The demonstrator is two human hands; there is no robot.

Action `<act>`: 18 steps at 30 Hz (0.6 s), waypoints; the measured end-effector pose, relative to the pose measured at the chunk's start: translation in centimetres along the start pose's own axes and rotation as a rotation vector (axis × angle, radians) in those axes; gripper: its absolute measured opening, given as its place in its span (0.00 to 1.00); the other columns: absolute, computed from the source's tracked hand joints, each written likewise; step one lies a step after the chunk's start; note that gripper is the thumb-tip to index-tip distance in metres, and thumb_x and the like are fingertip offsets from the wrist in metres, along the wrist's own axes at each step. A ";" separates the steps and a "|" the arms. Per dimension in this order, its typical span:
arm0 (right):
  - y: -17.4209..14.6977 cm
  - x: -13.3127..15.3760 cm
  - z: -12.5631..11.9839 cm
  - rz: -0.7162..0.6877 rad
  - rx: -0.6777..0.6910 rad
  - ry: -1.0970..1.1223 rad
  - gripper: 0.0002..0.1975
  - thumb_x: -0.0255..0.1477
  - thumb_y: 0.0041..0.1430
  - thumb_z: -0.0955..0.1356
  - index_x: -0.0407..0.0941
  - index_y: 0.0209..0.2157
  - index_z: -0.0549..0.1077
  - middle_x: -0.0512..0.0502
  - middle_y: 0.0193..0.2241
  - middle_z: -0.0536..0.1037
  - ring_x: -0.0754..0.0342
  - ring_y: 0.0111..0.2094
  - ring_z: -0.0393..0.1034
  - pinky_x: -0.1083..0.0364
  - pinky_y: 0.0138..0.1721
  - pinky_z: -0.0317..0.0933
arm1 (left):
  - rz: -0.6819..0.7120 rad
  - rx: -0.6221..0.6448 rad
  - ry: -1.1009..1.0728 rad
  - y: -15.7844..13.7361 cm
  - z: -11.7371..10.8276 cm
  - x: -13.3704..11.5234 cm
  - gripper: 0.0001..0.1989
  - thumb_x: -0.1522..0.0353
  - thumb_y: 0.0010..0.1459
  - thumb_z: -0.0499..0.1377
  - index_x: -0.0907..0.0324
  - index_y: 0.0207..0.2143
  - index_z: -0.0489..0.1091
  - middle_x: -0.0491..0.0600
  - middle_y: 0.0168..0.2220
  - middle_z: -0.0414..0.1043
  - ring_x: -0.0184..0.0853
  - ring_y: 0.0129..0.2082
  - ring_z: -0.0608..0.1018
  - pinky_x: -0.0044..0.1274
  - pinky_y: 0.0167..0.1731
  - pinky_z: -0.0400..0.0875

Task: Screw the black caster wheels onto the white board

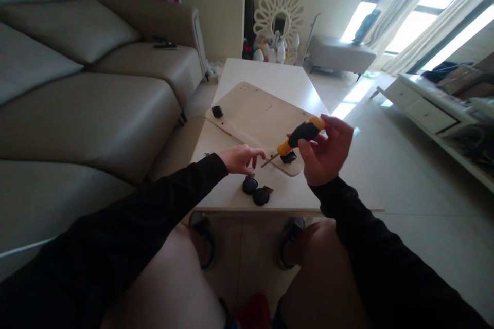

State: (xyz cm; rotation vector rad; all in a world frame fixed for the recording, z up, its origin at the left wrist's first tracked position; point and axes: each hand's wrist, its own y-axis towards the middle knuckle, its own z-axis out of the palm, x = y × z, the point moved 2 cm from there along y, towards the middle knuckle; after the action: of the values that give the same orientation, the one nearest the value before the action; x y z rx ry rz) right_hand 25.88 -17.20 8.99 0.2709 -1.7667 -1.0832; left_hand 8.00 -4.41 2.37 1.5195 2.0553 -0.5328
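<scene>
While two loose black casters (261, 196) lie by the near edge of the counter (219, 199), one yellow-and-black screwdriver (303, 134) is held above it, pinched in the right hand (328, 151), long axis slanting, tip pointing down and leftward. One left hand (241, 158), fingers curled near that tip, whether pinching anything cannot be told; beyond, one pale board (266, 113) bearing two further casters (217, 111).

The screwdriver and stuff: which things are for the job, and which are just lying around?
Likely the job:
screwdriver, in the right hand
pale board, by the left hand
two round black pieces

Probably just around:
dark things on the sofa
petal-edged mirror
grey bench
</scene>
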 end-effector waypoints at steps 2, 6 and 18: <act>-0.3 -0.1 0.6 0.007 0.035 -0.006 0.27 0.34 0.61 0.72 0.59 0.59 0.62 0.48 0.52 0.69 0.53 0.41 0.81 0.55 0.32 0.81 | 0.014 0.001 0.000 0.3 0.0 -0.3 0.25 0.81 0.50 0.66 0.57 0.51 0.71 0.41 0.33 0.81 0.26 0.23 0.76 0.19 0.27 0.65; -0.6 -0.1 1.4 -0.008 0.092 0.009 0.28 0.31 0.60 0.73 0.59 0.59 0.63 0.49 0.53 0.70 0.53 0.42 0.82 0.57 0.33 0.80 | -0.013 0.006 0.031 0.6 0.1 -0.5 0.22 0.80 0.49 0.67 0.58 0.47 0.73 0.39 0.27 0.77 0.26 0.20 0.73 0.20 0.25 0.63; -0.7 0.2 2.3 -0.038 0.177 -0.018 0.27 0.28 0.61 0.73 0.57 0.59 0.67 0.49 0.50 0.74 0.57 0.41 0.82 0.60 0.33 0.78 | -0.043 0.009 0.087 0.9 0.4 -0.3 0.10 0.77 0.49 0.67 0.58 0.33 0.73 0.42 0.23 0.73 0.29 0.22 0.74 0.22 0.26 0.62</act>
State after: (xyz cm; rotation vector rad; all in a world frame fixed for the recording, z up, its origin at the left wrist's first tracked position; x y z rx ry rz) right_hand 23.70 -16.48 8.42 0.4057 -1.8828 -0.9595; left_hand 9.04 -4.57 2.22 1.5312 2.1590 -0.5009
